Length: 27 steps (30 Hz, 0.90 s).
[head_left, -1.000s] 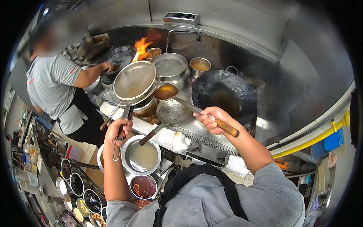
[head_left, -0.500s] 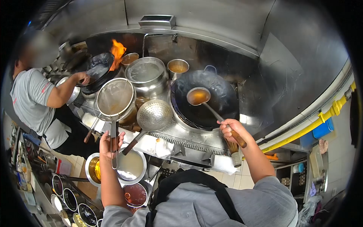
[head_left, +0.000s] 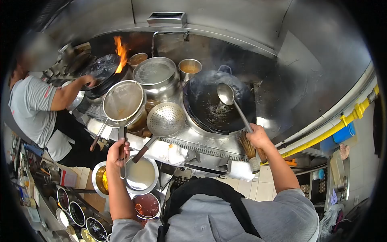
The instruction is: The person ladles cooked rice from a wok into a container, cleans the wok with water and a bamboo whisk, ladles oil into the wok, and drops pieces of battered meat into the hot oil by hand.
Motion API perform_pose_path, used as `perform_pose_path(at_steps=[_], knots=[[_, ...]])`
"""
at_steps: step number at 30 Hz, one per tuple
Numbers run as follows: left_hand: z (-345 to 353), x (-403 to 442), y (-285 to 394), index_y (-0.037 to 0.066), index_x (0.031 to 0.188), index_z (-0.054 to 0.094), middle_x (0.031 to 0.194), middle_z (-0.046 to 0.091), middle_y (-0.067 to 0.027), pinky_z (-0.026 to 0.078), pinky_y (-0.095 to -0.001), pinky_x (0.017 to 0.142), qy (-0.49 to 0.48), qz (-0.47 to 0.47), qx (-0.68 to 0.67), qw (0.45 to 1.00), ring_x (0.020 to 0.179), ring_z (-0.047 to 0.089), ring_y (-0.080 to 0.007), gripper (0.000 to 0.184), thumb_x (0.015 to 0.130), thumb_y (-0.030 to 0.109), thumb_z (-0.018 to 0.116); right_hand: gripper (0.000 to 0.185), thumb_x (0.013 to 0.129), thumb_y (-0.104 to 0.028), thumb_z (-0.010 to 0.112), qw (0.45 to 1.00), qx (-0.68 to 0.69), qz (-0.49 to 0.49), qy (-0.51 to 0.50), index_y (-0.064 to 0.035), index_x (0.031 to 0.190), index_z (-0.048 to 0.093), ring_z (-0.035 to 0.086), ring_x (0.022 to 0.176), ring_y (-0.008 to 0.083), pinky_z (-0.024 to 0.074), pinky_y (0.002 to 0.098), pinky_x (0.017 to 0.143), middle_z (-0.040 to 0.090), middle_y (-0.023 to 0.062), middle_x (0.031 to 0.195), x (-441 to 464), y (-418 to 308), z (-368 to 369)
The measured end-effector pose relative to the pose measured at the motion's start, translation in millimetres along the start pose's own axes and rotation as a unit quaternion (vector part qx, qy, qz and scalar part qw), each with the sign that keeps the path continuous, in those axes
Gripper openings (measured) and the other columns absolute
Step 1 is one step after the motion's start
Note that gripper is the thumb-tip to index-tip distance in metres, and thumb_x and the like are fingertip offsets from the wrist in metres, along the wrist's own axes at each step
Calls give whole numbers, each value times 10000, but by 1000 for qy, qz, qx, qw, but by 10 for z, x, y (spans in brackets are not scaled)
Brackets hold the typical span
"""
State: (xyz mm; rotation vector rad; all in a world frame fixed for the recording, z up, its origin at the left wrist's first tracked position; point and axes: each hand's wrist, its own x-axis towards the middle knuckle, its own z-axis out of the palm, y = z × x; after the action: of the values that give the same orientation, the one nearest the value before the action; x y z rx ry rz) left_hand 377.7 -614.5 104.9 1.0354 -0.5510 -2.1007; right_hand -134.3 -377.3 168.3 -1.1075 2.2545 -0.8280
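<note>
My right hand [head_left: 259, 136] is wrapped round the handle of a long ladle [head_left: 225, 93]. Its bowl is tipped over a large dark wok [head_left: 197, 115], and liquid splashes and bubbles in the wok below it. At the lower left, my left hand [head_left: 117, 153] closes round the handle of a fine-mesh strainer [head_left: 123, 101]. The strainer lies across the top of a pot. Beside it, a perforated skimmer [head_left: 165, 119] rests with its dark handle near my left hand. A bamboo wok brush [head_left: 247, 151] stands by the wok's front edge, close to my right hand.
A wide steel pot [head_left: 155, 72] and a small pot of amber liquid [head_left: 190, 68] stand behind. Bowls of pale liquid [head_left: 140, 174] and red liquid [head_left: 146, 205] sit at the lower left. A co-worker [head_left: 36, 105] handles another wok near a flame [head_left: 120, 52].
The ladle, level and holding brown liquid before, has moved right and tipped; liquid now splashes in the wok. My left fingers have closed round the strainer handle. The co-worker's wok and flame shifted.
</note>
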Motion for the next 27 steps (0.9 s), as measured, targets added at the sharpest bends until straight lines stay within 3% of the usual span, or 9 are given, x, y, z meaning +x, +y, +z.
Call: perform_pose_path(at_steps=[1,3,4,7,11,18,19,22,27], knots=[[49,-44,67,35,863,511,713,531,-30,430,-212,476,-38,-30,18,999,549,486,-96,118,889,140,559,267,758,-49,540,1000,3,-3,-6,3,1018,571,482,424,152,378,315,366,529,67,606,-26,-71,49],[288,-283,122,16,868,504,716,518,-33,419,-213,471,-12,5,43,999,551,478,-96,112,895,118,544,232,796,-41,531,919,345,132,-135,2,1024,538,449,425,130,345,288,337,504,37,619,-50,-333,85],[387,-437,177,8,877,495,726,516,-40,413,-218,468,-36,7,30,999,555,475,-98,100,894,96,540,232,796,-41,531,919,343,126,-146,2,1024,538,449,425,130,345,288,337,504,37,619,-38,-465,118],[523,-664,435,1,901,488,730,512,-45,411,-227,465,-104,27,57,993,557,473,-99,96,870,88,516,281,844,-92,508,748,543,177,-338,-15,1113,478,390,433,72,305,222,331,473,19,676,6,-834,257],[831,-920,814,-37,992,493,754,520,-53,423,-216,463,-177,38,39,983,560,479,-93,227,797,72,528,299,872,-97,492,691,546,209,-425,-6,1156,489,362,402,55,303,210,312,473,21,674,223,-1494,724],[961,-951,958,-68,1030,484,795,553,-80,405,-213,467,-195,54,36,979,559,475,-92,320,731,16,557,104,807,-83,575,937,103,-64,-329,20,805,555,509,438,152,383,296,339,531,58,591,563,-2539,1824],[913,-925,964,-68,1030,484,795,553,-80,405,-213,467,-195,54,38,978,559,475,-92,320,731,16,557,131,801,-107,570,952,14,-95,-290,21,775,572,517,429,167,390,311,337,533,58,576,595,-2652,2009],[809,-921,985,-67,1137,466,858,523,-72,387,-194,489,-231,30,29,972,599,443,-80,397,762,40,542,149,787,-92,555,864,-260,-308,-301,17,688,574,522,420,194,402,330,345,530,74,530,942,-2757,2538],[788,-959,1031,-66,994,468,817,553,-88,408,-219,473,-204,22,5,979,560,474,-93,289,732,21,555,202,819,-79,507,913,33,44,-405,-27,624,527,472,378,182,396,314,352,494,52,494,880,-3074,2818]])
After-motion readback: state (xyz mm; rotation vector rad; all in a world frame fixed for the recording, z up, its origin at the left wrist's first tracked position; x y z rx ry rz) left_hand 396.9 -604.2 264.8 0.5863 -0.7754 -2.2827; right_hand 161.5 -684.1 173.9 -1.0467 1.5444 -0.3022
